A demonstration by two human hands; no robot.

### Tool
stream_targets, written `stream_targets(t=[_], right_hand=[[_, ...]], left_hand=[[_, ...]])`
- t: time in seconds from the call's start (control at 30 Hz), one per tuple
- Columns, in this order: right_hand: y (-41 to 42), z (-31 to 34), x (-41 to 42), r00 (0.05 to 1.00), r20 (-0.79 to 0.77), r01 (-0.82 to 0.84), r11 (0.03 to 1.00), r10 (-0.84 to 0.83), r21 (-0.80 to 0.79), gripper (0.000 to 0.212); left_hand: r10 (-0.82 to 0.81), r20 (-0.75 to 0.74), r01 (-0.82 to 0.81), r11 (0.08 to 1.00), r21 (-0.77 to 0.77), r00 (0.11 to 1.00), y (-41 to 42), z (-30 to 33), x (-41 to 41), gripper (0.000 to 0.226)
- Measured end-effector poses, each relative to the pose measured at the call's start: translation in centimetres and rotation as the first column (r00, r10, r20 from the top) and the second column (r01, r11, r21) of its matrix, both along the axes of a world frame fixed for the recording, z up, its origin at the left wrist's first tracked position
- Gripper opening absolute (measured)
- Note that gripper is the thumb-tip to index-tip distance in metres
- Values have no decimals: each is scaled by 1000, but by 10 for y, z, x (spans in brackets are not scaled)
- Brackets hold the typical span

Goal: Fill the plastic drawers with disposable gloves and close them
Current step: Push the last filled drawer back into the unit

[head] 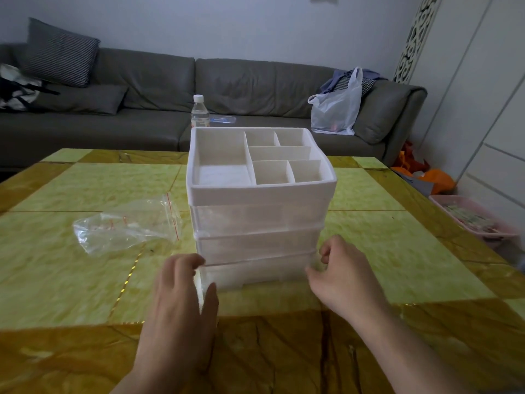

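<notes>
A white plastic organizer (261, 194) stands mid-table, with an open divided tray on top and three clear drawers stacked below. The top drawer (255, 220) and middle drawer (255, 245) sit flush. The bottom drawer (255, 275) is see-through and juts toward me. My left hand (181, 294) grips its left front corner, thumb on the front and fingers on the side. My right hand (341, 277) holds its right side with curled fingers. A crumpled clear zip bag (127, 226) with a red seal line lies to the left. I cannot tell what the bag or the drawers hold.
The table (85, 280) is yellow-green marble with brown borders. A water bottle (199, 110) stands behind the organizer. Beyond is a grey sofa (241, 89) with a white plastic bag (336, 109). A pink basket (477, 220) sits on the floor at right.
</notes>
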State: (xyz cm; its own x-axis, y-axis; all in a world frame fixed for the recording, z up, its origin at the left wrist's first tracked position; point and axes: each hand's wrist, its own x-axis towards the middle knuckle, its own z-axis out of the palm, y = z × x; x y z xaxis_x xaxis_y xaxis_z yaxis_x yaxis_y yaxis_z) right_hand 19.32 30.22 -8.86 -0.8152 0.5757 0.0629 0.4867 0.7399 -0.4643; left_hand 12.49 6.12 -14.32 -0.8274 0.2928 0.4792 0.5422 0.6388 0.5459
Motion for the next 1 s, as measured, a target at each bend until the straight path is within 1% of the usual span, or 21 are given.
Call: stream_targets(t=[0.03, 0.07, 0.1, 0.13, 0.17, 0.2, 0.23, 0.27, 0.3, 0.33, 0.4, 0.5, 0.67, 0.73, 0.83, 1.0], right_hand=[[-4, 3, 2, 999, -30, 14, 999, -12, 49, 20], [-9, 2, 2, 998, -51, 25, 999, -22, 47, 14], [-16, 0, 3, 998, -53, 27, 999, -28, -29, 13], [-23, -4, 3, 997, -63, 24, 981, -36, -190, 15], [-31, -10, 1, 995, -83, 20, 906, -61, -422, 15], [-40, -15, -2, 988, -106, 15, 744, -114, -668, 13], [-46, -18, -4, 976, -114, 1, 528, -185, -849, 13], [-51, -20, -8, 961, -111, -20, 337, -253, -941, 14], [-53, -23, -11, 946, -105, -40, 209, -306, -977, 14], [-55, -24, -13, 935, -92, -52, 124, -342, -991, 12], [-56, -29, -18, 929, -74, -71, 19, -362, -997, 10], [-59, -34, -23, 926, -64, -87, -46, -373, -995, 15], [-66, -41, -32, 905, -49, -82, -60, -424, -995, 36], [-68, -43, -31, 907, -53, -78, -43, -418, -996, 36], [-71, -42, -29, 916, -57, -56, 13, -398, -998, 33], [-73, -38, -25, 918, -41, -14, 73, -394, -997, 31]], left_hand=[[-81, -128, 72, 995, -73, 988, 0, 1, 5, 47], [-164, -216, 134, 980, -145, 963, 2, 2, 9, 50], [-248, -261, 196, 958, -209, 933, 6, 2, 10, 55], [-315, -278, 241, 932, -271, 907, 12, 2, 11, 60], [-357, -273, 262, 907, -329, 893, 18, 1, 12, 61], [-377, -259, 264, 886, -382, 889, 23, 1, 13, 62], [-380, -233, 255, 866, -430, 895, 27, 2, 13, 63], [-374, -201, 245, 847, -472, 906, 31, 2, 12, 65], [-363, -170, 236, 831, -504, 916, 33, 4, 11, 67], [-348, -147, 225, 820, -526, 926, 35, 5, 10, 68], [-323, -114, 214, 814, -540, 940, 39, 8, 9, 69], [-298, -97, 202, 820, -535, 950, 42, 14, 12, 70], [-300, -96, 228, 866, -446, 949, 42, 16, 18, 63], [-291, -97, 213, 855, -472, 952, 40, 13, 21, 67], [-288, -106, 188, 821, -540, 952, 40, 9, 22, 70], [-299, -119, 199, 835, -513, 947, 47, 14, 19, 66]])
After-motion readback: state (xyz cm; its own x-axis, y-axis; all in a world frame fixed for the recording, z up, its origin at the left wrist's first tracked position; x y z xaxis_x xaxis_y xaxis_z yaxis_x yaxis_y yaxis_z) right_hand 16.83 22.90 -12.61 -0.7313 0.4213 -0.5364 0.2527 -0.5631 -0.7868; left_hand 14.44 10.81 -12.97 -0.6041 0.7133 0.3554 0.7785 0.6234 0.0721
